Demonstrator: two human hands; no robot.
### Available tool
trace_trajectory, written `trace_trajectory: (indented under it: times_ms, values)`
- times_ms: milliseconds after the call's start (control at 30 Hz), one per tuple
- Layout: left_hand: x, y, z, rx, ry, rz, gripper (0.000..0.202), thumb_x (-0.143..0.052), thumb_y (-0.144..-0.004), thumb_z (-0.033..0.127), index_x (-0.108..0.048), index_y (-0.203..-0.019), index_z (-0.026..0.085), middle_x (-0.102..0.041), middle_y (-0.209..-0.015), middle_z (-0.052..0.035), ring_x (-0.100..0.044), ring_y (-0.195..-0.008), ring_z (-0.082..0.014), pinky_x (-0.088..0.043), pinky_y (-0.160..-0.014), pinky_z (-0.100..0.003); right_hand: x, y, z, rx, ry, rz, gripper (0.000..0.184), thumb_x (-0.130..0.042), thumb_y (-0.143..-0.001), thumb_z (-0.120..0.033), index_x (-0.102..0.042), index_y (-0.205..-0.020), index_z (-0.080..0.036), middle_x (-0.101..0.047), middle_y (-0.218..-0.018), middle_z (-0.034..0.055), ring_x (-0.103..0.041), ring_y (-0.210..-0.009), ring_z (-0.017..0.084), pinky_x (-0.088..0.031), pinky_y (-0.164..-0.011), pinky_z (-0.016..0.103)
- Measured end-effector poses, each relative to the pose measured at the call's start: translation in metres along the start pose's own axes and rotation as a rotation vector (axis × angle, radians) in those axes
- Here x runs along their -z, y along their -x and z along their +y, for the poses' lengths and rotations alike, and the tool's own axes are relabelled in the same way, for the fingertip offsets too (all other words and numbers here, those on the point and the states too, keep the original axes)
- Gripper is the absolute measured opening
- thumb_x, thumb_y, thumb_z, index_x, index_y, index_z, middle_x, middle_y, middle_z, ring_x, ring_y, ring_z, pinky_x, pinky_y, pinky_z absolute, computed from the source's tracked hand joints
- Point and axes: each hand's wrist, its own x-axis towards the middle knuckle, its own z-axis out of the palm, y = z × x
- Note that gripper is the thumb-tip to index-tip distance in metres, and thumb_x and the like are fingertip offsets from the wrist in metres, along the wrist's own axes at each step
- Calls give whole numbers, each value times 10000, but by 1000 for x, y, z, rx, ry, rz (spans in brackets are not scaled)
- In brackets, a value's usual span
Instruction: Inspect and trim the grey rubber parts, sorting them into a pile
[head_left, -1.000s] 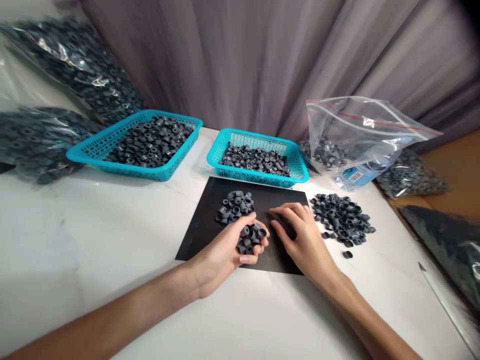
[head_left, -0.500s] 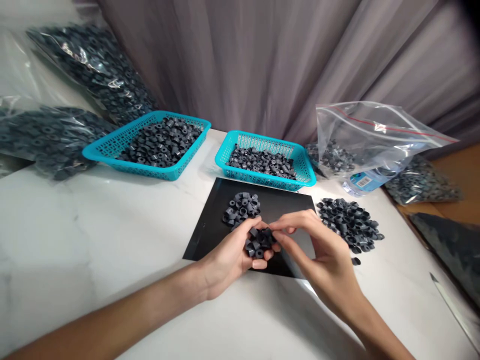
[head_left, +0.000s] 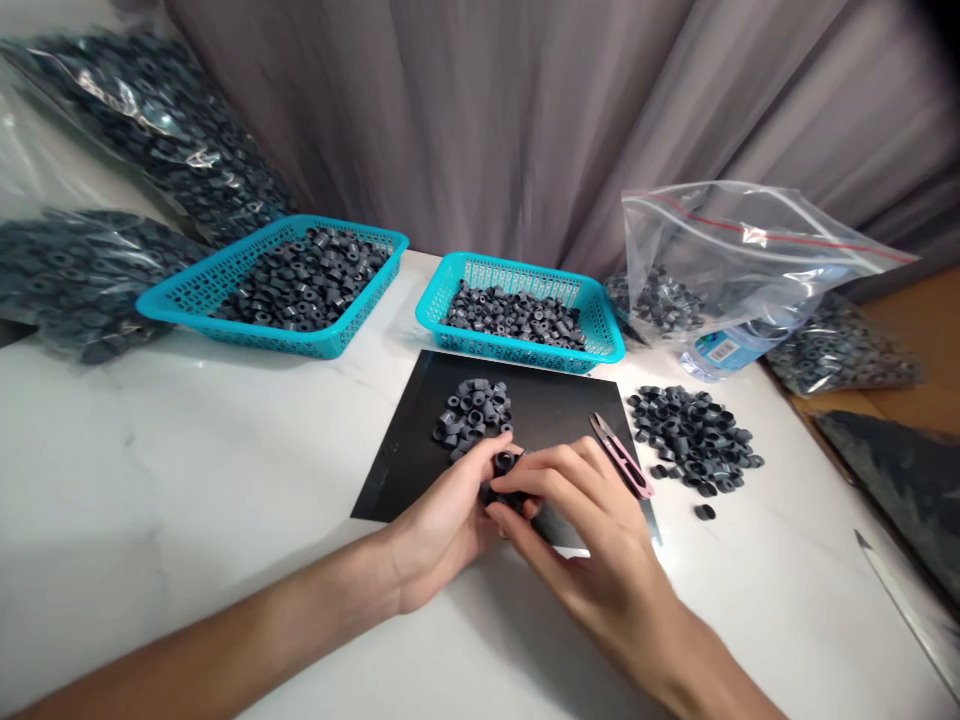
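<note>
Cupped in my left hand [head_left: 457, 490] is a small heap of dark grey rubber-like rings [head_left: 504, 462], partly hidden by my other hand. Over that heap, my right hand [head_left: 577, 510] has its thumb and fingers closed among the pieces; whether a single piece is pinched cannot be made out. Both hands are above the near part of a black mat [head_left: 405, 450]. A pile of similar grey rings [head_left: 474, 410] lies on the mat just beyond my left hand. Pink-handled thread snips [head_left: 622, 456] rest at the mat's right side.
Two turquoise baskets, a larger one [head_left: 330, 343] and a smaller one [head_left: 517, 354], hold grey pieces at the back. Another pile [head_left: 697, 440] lies right of the mat. Filled plastic bags [head_left: 97, 280] stand at left; a zip bag [head_left: 735, 260] and a bottle [head_left: 724, 350] are at right.
My right hand has moved left and inward over the heap in my left palm, covering more of it. The pink snips have come into sight. The view has shifted slightly.
</note>
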Motion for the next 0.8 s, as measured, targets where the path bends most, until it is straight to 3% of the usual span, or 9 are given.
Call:
trace_trajectory:
  times_ms: [167,367,533,667,800]
  values:
    - [0,0,-6,-36,-37,-12,234,-499,-968,336,-660,-902,178,-637,-831,-7,-536,-727,-123,-453,-767,-268,-16,4,-2,-46,152,80,141,-672,-903,-187,-678,-1043,-204,-650,-1000,75,-498,-844,230,-442,-689,367]
    - [3,-3,-13,-37,-58,-41,318,-425,-1001,328,-700,-990,168,-643,-878,-18,-535,-781,-124,-448,-813,-263,-18,6,-9,-130,72,85,126,-596,-900,-103,-660,-928,-208,-624,-970,68,-490,-847,227,-434,-693,367]
    - [1,-1,-7,-3,-28,7,259,-510,-961,329,-693,-901,157,-608,-798,-10,-526,-703,-107,-443,-683,-228,-12,4,-14,-204,-196,145,130,-633,-896,-116,-681,-935,-230,-628,-991,46,-554,-929,204,-471,-745,335]
    - [-1,-1,-1,-34,-1,-45,229,-555,-930,306,-657,-820,132,-573,-735,-14,-482,-623,-89,-371,-530,-185,1,1,-7,-252,-493,282,121,-688,-894,-170,-707,-956,-271,-666,-962,11,-603,-955,178,-490,-827,320]
    - [-1,-2,3,-39,15,-102,224,-543,-937,288,-623,-818,117,-561,-735,-22,-486,-604,-72,-315,-467,-156,7,0,18,-436,-710,224,86,-727,-880,-232,-725,-955,-275,-693,-939,5,-634,-872,154,-516,-776,280]
